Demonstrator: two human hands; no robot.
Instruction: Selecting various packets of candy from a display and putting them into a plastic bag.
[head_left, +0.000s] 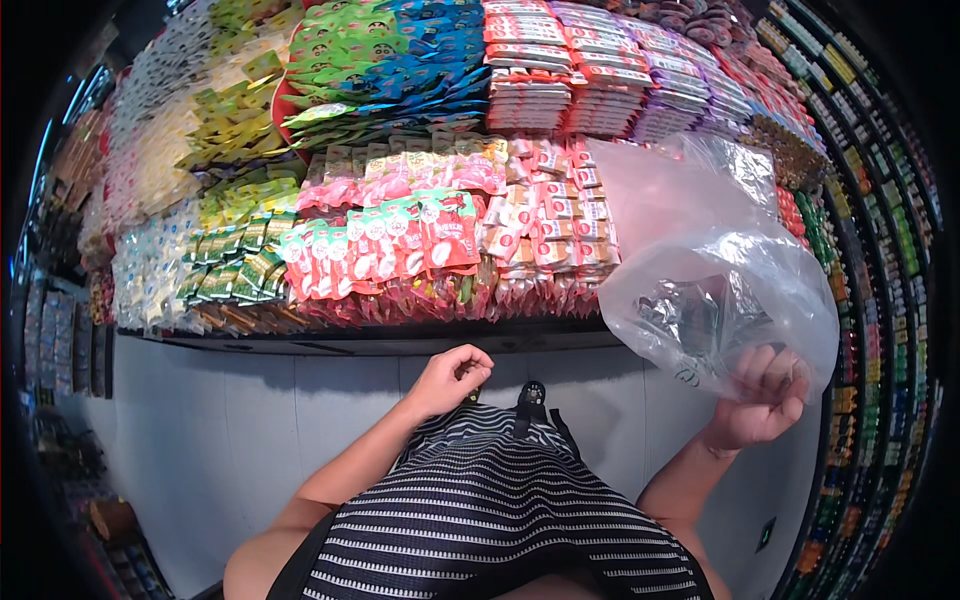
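My right hand (765, 405) grips the rim of a clear plastic bag (720, 277), with some fingers seen through the film. The bag's mouth gapes towards me, and its body spreads over the right part of the snack display. Inside it I can make out only reflections and dark shapes. My left hand (451, 379) hovers in front of my body with its fingers curled, apart from the display; nothing shows in it. Closest beyond it are red-and-green snack pouches (409, 236) in a row, beside small brown-and-white packets (555, 217).
Green pouches (345, 52), blue pouches (442, 60) and stacked red-and-white packs (529, 67) fill the display's back. Its dark front edge (360, 343) runs across before me. Tall shelves of goods (877, 247) curve along the right. Grey floor (255, 420) lies around my feet.
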